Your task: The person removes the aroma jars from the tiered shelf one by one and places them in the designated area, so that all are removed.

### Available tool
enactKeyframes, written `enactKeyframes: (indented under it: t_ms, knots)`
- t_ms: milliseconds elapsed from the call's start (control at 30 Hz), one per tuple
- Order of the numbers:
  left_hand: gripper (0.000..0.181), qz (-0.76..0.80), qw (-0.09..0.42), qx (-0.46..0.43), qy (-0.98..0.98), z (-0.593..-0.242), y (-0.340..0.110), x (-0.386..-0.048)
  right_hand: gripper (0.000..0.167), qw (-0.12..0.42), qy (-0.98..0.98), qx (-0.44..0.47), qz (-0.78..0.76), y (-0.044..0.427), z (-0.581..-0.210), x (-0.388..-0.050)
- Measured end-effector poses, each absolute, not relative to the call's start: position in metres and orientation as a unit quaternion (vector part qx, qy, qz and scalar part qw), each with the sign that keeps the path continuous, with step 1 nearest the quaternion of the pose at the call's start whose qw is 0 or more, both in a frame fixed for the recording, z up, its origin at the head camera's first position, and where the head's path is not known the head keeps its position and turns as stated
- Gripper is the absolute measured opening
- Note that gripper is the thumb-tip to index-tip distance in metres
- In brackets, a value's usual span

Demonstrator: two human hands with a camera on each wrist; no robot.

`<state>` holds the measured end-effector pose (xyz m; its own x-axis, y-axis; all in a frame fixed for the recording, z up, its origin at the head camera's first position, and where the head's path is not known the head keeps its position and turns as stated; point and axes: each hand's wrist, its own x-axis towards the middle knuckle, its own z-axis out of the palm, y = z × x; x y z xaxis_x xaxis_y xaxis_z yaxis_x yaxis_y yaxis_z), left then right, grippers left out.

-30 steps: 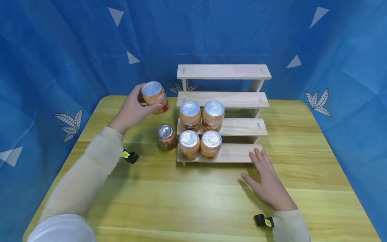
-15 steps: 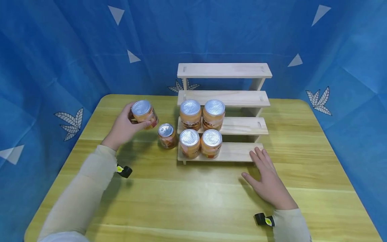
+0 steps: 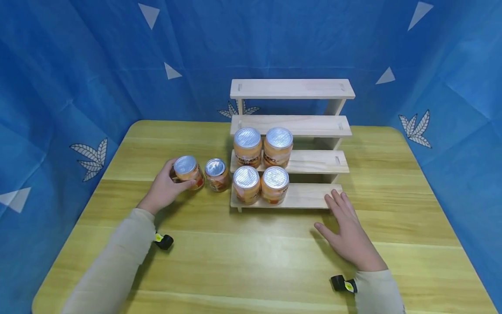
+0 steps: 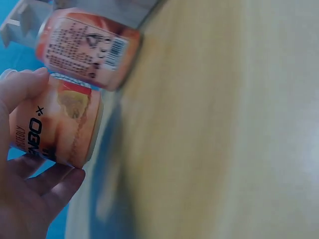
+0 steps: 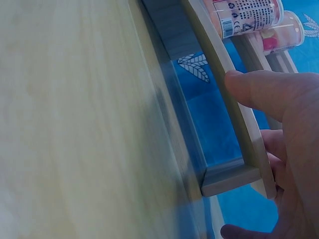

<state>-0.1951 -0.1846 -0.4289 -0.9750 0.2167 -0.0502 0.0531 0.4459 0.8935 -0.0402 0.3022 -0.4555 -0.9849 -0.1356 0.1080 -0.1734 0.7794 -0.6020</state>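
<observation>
My left hand (image 3: 162, 190) grips an orange can (image 3: 188, 173) with a silver lid, thumb in front and fingers behind. In the left wrist view the held can (image 4: 57, 119) is upright relative to the table, with a shadow beside it; whether its base touches the table I cannot tell. Just right of it a second can (image 3: 217, 175) stands on the table. My right hand (image 3: 350, 235) is spread at the right end of the lowest shelf (image 3: 310, 196), fingertips at its edge; in the right wrist view the thumb lies by the board (image 5: 245, 119).
A wooden rack of stepped shelves (image 3: 292, 89) stands at the back centre. Two cans (image 3: 248, 147) stand on its second level and two more (image 3: 246, 185) on the lowest, all at the left end. Blue cloth (image 3: 204, 39) hangs behind the wooden table (image 3: 243, 261).
The left hand has come down and toward the table's front with its can, which is now beside the standing can. The right hand has stayed at the shelf's end.
</observation>
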Motion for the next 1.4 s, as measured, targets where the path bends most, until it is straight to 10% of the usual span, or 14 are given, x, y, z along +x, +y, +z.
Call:
enactKeyframes:
  t_ms: [833,1400]
  knots:
    - [0.096,0.522,0.125,0.096,0.838,-0.443,-0.158,-0.19,0.083,0.023,-0.941,0.079,0.328,0.303,-0.453,-0.038]
    - [0.076,0.454,0.067,0.213,0.863,-0.351,-0.092,-0.194,0.084,0.02,-0.939,0.076,0.335,0.303,-0.453,-0.038]
